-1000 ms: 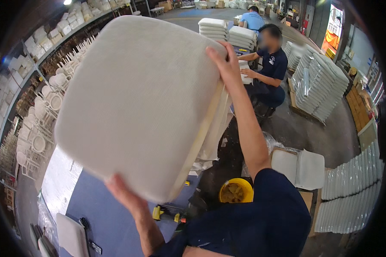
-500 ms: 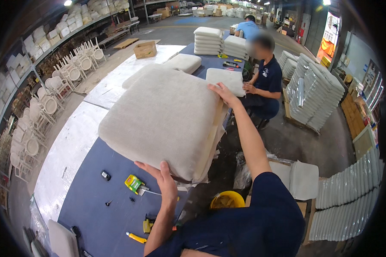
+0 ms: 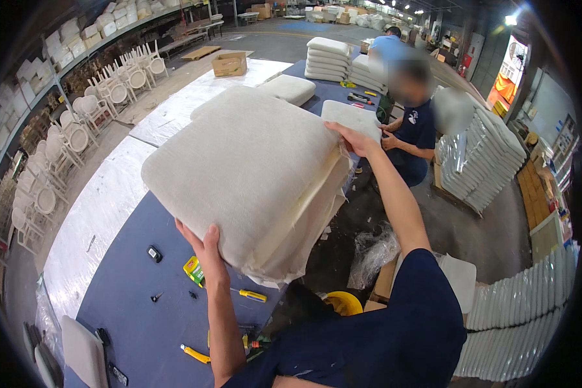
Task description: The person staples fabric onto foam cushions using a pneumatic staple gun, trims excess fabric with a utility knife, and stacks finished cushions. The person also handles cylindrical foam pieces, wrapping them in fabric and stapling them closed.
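Cushion, pale and squarish with rounded corners, fills the middle of the view over a blue table, tilted, its cream foam and ragged fabric side facing 4 o'clock; whether it rests on anything beneath is hidden. Taking its centre as the dial, the left hand grips it at 7 o'clock: forearm rising from 6, thumb set upright against the near edge, fingers parted from it and pointing toward 11 along the rim — partly out of sight. The right arm comes in from 4 o'clock, nearly straight, and the right hand clasps the corner between 2 and 3, fingertips bent onto the top face; where its thumb presses, I cannot tell. A yellow screwdriver lies at 6 o'clock, a yellow-green packet at 7 beside the left hand, a yellow bucket stands at 5, and a co-worker touches a pale pad at 2.
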`<state>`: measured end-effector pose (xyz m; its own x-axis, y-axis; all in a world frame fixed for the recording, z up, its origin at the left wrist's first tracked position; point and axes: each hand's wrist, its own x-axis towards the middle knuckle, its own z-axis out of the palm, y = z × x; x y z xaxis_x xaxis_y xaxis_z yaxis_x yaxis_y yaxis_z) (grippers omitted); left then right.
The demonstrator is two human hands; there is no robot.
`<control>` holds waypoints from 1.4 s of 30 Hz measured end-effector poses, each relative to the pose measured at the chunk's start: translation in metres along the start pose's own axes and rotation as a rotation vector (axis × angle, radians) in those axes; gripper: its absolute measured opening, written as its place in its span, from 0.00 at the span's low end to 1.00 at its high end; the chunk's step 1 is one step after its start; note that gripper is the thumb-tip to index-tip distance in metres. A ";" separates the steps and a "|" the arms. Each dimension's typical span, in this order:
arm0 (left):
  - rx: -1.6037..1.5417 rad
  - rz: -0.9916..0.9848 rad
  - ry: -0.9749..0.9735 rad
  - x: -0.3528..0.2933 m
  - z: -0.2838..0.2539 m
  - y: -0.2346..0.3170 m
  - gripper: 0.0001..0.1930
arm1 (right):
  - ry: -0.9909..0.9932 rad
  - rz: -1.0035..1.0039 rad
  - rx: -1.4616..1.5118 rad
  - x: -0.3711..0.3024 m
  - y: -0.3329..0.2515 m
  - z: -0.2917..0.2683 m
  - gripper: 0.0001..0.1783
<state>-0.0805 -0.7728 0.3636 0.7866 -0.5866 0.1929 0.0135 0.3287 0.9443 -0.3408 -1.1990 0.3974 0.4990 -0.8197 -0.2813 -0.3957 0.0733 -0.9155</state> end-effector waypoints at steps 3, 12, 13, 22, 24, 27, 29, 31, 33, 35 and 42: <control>-0.010 -0.021 0.050 -0.008 0.003 -0.004 0.49 | -0.107 -0.007 0.054 0.003 -0.002 -0.002 0.44; 0.256 0.164 0.313 -0.059 -0.088 -0.060 0.34 | -0.470 -0.126 0.295 0.024 0.022 -0.004 0.36; 0.450 0.256 0.404 -0.048 -0.078 -0.057 0.34 | -0.452 -0.192 0.225 0.022 0.011 0.005 0.37; 1.088 0.852 0.490 0.029 -0.029 -0.024 0.30 | -0.524 -0.274 0.436 0.082 -0.028 -0.027 0.35; 1.116 0.883 0.481 0.076 -0.020 -0.010 0.26 | -0.441 -0.367 0.432 0.110 -0.042 -0.052 0.34; 0.870 0.749 0.442 0.194 0.012 0.013 0.28 | -0.306 -0.481 0.506 0.169 -0.091 -0.071 0.38; 0.551 0.603 0.318 0.291 0.051 0.020 0.29 | -0.176 -0.483 0.638 0.209 -0.145 -0.063 0.43; 0.232 0.475 0.156 0.379 0.102 0.020 0.30 | -0.055 -0.553 0.670 0.257 -0.193 -0.069 0.45; 0.029 0.342 -0.004 0.445 0.147 0.011 0.31 | -0.094 -0.618 0.645 0.332 -0.213 -0.080 0.48; -0.106 0.132 -0.095 0.488 0.188 0.002 0.36 | -0.068 -0.575 0.618 0.402 -0.211 -0.074 0.50; 1.223 -0.140 -0.434 0.472 0.179 -0.111 0.33 | -0.136 -0.269 0.015 0.546 -0.069 -0.034 0.49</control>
<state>0.1786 -1.2188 0.3973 0.5588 -0.8260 -0.0732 -0.6693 -0.5014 0.5483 -0.0670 -1.6707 0.3162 0.6834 -0.7273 -0.0634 -0.2246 -0.1269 -0.9662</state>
